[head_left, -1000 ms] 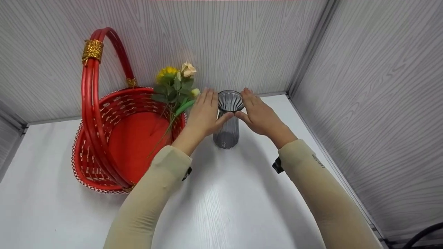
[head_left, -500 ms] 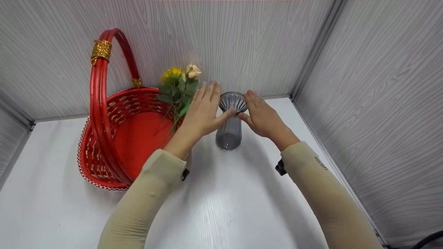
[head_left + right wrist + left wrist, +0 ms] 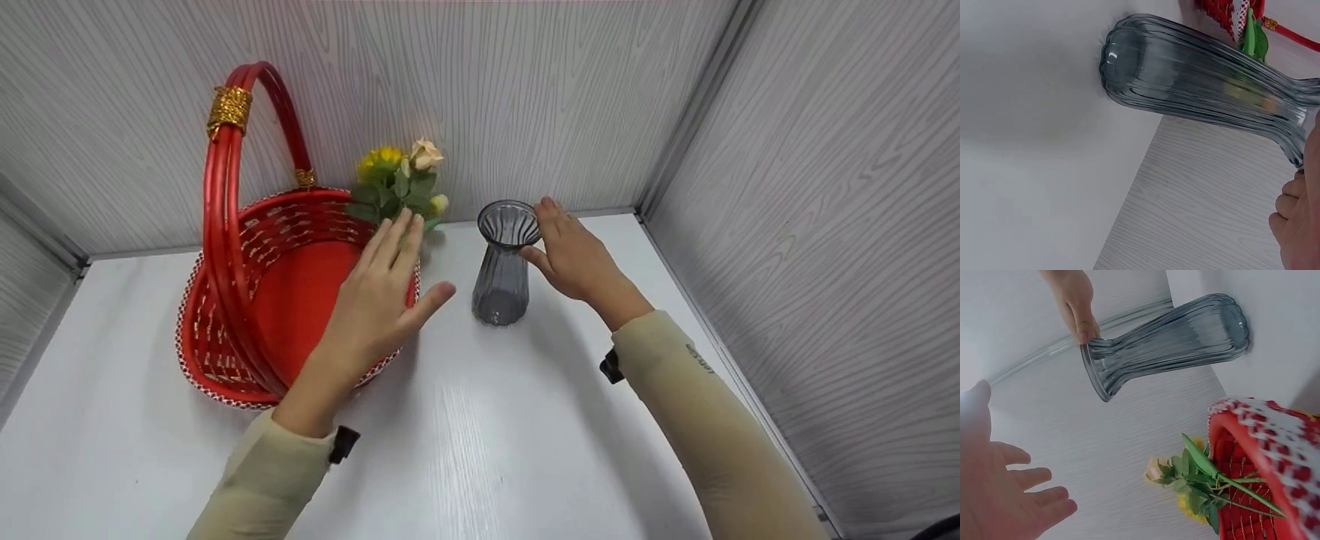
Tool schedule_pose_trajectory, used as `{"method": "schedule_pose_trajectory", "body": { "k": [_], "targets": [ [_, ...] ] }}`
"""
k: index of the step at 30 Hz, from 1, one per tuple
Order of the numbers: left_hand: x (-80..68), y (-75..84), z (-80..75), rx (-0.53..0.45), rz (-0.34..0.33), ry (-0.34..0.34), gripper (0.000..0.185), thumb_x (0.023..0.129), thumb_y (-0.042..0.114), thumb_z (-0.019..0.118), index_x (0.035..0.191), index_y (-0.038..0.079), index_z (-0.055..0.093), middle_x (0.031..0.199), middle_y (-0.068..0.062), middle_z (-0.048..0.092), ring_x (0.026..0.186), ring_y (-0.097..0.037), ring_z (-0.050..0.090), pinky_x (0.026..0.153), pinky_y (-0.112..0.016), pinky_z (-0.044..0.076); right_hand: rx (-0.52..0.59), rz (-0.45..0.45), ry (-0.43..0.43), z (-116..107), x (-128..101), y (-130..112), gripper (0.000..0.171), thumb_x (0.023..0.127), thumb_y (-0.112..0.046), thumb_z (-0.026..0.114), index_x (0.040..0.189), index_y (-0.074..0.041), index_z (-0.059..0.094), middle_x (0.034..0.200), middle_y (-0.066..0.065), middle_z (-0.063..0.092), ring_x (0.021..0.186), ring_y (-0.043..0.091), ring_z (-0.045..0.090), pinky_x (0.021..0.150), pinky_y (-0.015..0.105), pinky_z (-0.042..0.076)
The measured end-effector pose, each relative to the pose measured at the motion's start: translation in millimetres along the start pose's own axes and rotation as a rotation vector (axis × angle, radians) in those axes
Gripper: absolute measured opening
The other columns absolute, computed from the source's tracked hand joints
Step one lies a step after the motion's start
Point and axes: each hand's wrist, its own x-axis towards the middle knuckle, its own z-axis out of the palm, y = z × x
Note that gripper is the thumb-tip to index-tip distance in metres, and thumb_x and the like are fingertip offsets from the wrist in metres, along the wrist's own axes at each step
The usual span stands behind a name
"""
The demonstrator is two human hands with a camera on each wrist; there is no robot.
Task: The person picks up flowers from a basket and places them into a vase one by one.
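A grey glass vase with a flared, ribbed neck stands upright on the white table. My right hand is at the right side of its rim, fingers straight and touching the glass; the left wrist view shows that hand at the vase's mouth too. My left hand is in the air in front of the basket's right side, fingers extended and thumb spread, with nothing held. Artificial flowers, yellow and cream with green leaves, lean in the red basket; my left hand partly hides their stems.
The basket's tall red handle, wrapped with gold, arches up at the left. Behind the table rises a wood-grain wall panel, and another side panel borders the right. A dark cable shows at the lower right corner.
My left hand has left the vase's rim and moved left and toward me, up to the basket's right edge. The right hand stays at the rim. The head view has shifted slightly.
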Motion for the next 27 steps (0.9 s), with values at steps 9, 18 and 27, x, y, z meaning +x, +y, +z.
{"method": "schedule_pose_trajectory", "body": {
  "k": [9, 18, 27],
  "targets": [
    [-42.9, -5.3, -10.1, -0.030, 0.060, 0.115, 0.082, 0.093, 0.053, 0.062, 0.158, 0.015, 0.029, 0.164, -0.006, 0.029, 0.152, -0.028, 0.024, 0.113, -0.057, 0.036, 0.004, 0.000, 0.002, -1.3, -0.5, -2.0, 0.084, 0.104, -0.058, 0.026, 0.158, 0.003, 0.008, 0.166, 0.022, 0.010, 0.155, 0.031, 0.008, 0.124, 0.047, 0.013],
    [-83.9, -0.2, -28.3, -0.037, 0.168, 0.166, 0.081, 0.091, 0.053, 0.063, 0.157, 0.016, 0.034, 0.161, -0.006, 0.034, 0.148, -0.028, 0.032, 0.096, -0.057, 0.051, 0.014, -0.006, 0.006, -0.1, 1.3, -1.9, 0.084, 0.104, -0.059, 0.026, 0.158, 0.003, 0.009, 0.165, 0.024, 0.011, 0.154, 0.034, 0.009, 0.124, 0.048, 0.014],
    [-107.1, 4.4, -48.5, -0.047, 0.282, 0.576, 0.070, 0.097, 0.056, 0.053, 0.137, 0.000, 0.058, 0.139, -0.017, 0.060, 0.127, -0.038, 0.056, 0.115, -0.029, 0.036, 0.011, -0.007, -0.005, -1.1, -0.7, -1.8, 0.085, 0.104, -0.058, 0.027, 0.158, 0.004, 0.006, 0.165, 0.023, 0.010, 0.155, 0.031, 0.007, 0.125, 0.046, 0.012]
  ]
}}
